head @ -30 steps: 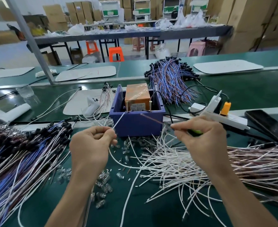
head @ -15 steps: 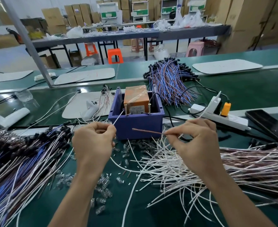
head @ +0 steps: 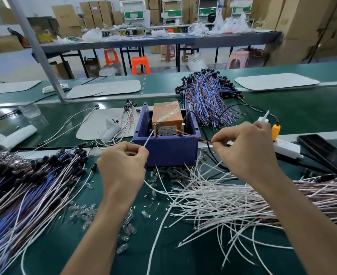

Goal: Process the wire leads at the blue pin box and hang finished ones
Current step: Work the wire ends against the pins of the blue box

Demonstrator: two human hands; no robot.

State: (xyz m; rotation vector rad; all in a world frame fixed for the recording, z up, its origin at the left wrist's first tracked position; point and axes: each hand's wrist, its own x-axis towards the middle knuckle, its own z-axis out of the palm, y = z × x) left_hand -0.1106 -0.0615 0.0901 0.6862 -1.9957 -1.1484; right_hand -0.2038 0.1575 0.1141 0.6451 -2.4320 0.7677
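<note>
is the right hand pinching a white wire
No, the right hand pinches a thin brown wire aimed at the blue plastic box; the left hand holds the white wire.

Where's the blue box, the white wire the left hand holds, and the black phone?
blue box (head: 164,150), head view, middle of its front wall.
white wire (head: 149,139), head view, the stretch between fingers and box.
black phone (head: 322,151), head view, on its dark screen.
</note>
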